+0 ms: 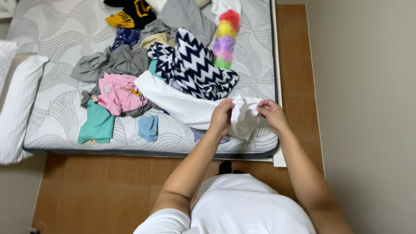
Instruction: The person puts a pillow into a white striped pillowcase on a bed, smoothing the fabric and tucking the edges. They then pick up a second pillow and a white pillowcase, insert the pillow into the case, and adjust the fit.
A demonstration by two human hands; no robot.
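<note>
Person stands at the foot of a bed, bare mattress w/ grey swirl pattern, both arms out over its near right corner. Left hand and right hand both grip a white garment. Left fingers are closed round a bunched fold at the top edge; right fingers pinch the cloth's other end, thumb and forefinger together on it. Between the hands the fabric hangs in a crumpled wad, just above the mattress edge. The rest of the white garment trails back to the left, lying flat across the bed toward the pile.

Pile of clothes sits mid-bed. A navy-and-white zigzag piece lies just behind the white garment, touching it. Left of that, a pink shirt on top of grey clothing. Teal garment near the front edge, a small light-blue item beside it, apart from the pile. Black-and-yellow top at the far end. A rainbow fluffy thing, red thru green, lies along the right side, near the zigzag piece.

White pillows sit off the bed's left side. Wood floor below; plain wall at right. Person wears a white tee.
</note>
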